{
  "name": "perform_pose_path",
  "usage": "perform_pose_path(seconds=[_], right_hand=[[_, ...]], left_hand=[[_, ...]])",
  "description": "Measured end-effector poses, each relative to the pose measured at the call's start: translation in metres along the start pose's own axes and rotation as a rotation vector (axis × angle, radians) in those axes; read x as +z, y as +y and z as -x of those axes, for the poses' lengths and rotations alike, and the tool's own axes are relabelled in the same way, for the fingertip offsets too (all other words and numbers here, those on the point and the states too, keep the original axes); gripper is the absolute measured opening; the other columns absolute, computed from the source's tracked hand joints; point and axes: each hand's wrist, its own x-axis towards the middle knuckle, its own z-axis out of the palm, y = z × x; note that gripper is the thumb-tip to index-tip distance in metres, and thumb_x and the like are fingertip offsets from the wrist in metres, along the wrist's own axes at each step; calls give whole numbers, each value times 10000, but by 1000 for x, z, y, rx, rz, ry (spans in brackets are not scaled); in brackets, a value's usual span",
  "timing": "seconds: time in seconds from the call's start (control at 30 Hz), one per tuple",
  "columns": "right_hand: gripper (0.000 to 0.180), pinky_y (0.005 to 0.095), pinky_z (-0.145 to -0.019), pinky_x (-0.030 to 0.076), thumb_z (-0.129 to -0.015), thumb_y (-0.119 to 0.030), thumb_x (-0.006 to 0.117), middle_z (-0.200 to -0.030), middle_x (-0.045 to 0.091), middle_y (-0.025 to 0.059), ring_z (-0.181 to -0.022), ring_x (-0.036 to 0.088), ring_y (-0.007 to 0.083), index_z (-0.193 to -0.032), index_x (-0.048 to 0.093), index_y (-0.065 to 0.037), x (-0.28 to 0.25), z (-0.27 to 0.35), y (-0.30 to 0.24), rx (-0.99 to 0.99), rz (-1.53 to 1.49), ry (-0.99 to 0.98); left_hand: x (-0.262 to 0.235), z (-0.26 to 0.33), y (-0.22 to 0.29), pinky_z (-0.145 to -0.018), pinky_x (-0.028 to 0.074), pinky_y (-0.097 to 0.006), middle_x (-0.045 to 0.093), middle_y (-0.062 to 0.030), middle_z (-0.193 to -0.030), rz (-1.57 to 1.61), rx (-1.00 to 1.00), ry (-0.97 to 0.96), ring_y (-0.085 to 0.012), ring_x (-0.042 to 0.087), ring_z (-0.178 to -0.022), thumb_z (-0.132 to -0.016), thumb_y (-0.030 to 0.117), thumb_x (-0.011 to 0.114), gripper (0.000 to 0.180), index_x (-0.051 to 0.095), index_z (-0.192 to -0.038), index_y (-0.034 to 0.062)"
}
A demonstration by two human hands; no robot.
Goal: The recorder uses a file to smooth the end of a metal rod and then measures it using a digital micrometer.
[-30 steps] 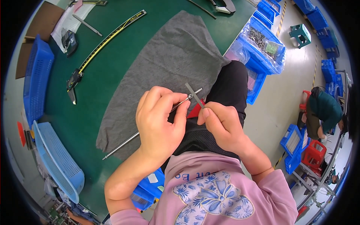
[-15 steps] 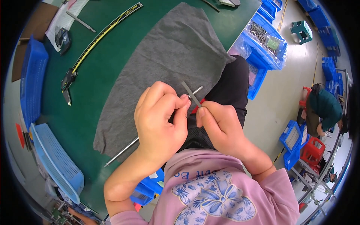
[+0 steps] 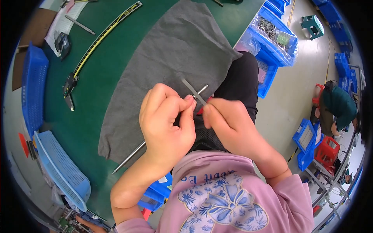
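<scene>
My left hand (image 3: 167, 124) is closed around a long thin metal rod (image 3: 130, 157) that runs from lower left up past my fingers to a tip near the grey cloth (image 3: 171, 58). Its fingertips pinch the rod close to the upper end. My right hand (image 3: 229, 124) pinches a small flat metal strip (image 3: 192, 90) that crosses the rod at an angle. Both hands are held together over the edge of the green table (image 3: 105, 89), above my lap.
A long yellow-and-black caliper (image 3: 97, 42) lies on the green table at the left. Blue baskets (image 3: 58, 171) stand along the left edge. Blue bins with bagged small parts (image 3: 276, 35) stand at the right. Another person (image 3: 338, 105) crouches by blue crates on the floor.
My hands have stayed together on the rod and strip, with the strip tilting slightly. The view has shifted a little, so the table appears higher in the picture.
</scene>
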Motion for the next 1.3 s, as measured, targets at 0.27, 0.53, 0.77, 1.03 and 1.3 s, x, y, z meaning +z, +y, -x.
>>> perform_pose_path(seconds=[0.27, 0.53, 0.77, 1.03, 1.3], right_hand=[[226, 432, -509, 397, -868, -124, 504, -617, 517, 223, -583, 519, 411, -709, 540, 34, -2, -5, -5, -29, 95, -5], [225, 429, -487, 385, -869, -122, 524, -583, 495, 212, -555, 519, 400, -700, 530, 27, -5, 1, -3, -19, 104, -10], [243, 434, -497, 385, -871, -130, 515, -591, 500, 209, -570, 517, 405, -680, 509, 21, -1, -8, -5, -27, 55, -4], [245, 448, -528, 403, -874, -137, 503, -616, 533, 216, -601, 547, 401, -689, 536, 21, 2, -13, -4, -44, 77, 8], [114, 389, -546, 452, -864, -78, 526, -707, 605, 166, -619, 592, 347, -903, 599, 1, -29, 10, -14, -125, 194, 15]], left_hand=[[1, 0, 1, -502, 336, -337, 461, -68, -663, -2, 10, -3, -231, 453, -579, -660, -92, 683, 191, 529, -660, 21], [0, 0, 2, -511, 339, -338, 466, -67, -676, -12, 6, -17, -232, 454, -597, -663, -87, 685, 188, 533, -681, 22], [0, 0, 2, -510, 339, -334, 467, -68, -675, -17, 22, -14, -232, 454, -591, -658, -93, 682, 191, 529, -671, 20], [0, -1, 1, -503, 340, -339, 471, -69, -675, -25, 37, -14, -232, 455, -582, -658, -91, 682, 188, 531, -670, 21], [1, 1, 3, -500, 335, -337, 459, -68, -665, -36, 25, -1, -231, 453, -576, -657, -89, 689, 193, 534, -663, 25]])
